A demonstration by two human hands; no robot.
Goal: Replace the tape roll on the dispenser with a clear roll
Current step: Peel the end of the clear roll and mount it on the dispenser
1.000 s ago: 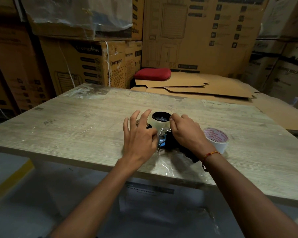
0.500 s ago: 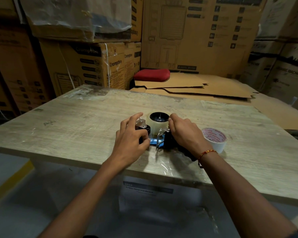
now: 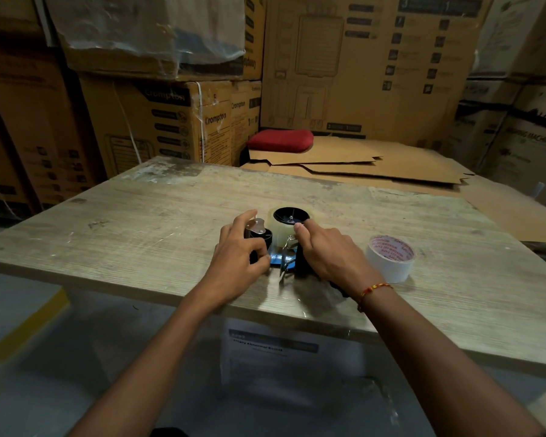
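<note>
Both hands are clamped on the dispenser (image 3: pixel 281 258) lying on the worktop (image 3: pixel 158 222) — left hand (image 3: pixel 240 257) at the roller end, right hand (image 3: pixel 327 252) on the handle. Clear roll (image 3: pixel 278 230) is seated on the hub. Risk: tape end snagged or stuck to itself if threaded carelessly — serrated blade close by.

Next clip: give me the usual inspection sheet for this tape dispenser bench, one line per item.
Surface: worn wooden table, scuffed.
Job's things: tape dispenser lying on the table, clear tape roll on its hub; white tape roll lies apart beside the right wrist.
Clutter: nothing seen.
Hands: left hand grips the dispenser's roller end; right hand rests over the handle, forefinger at the clear roll.
Cables: nothing seen.
Surroundings: stacked cardboard boxes, flat cardboard sheets, red cushion.
</note>
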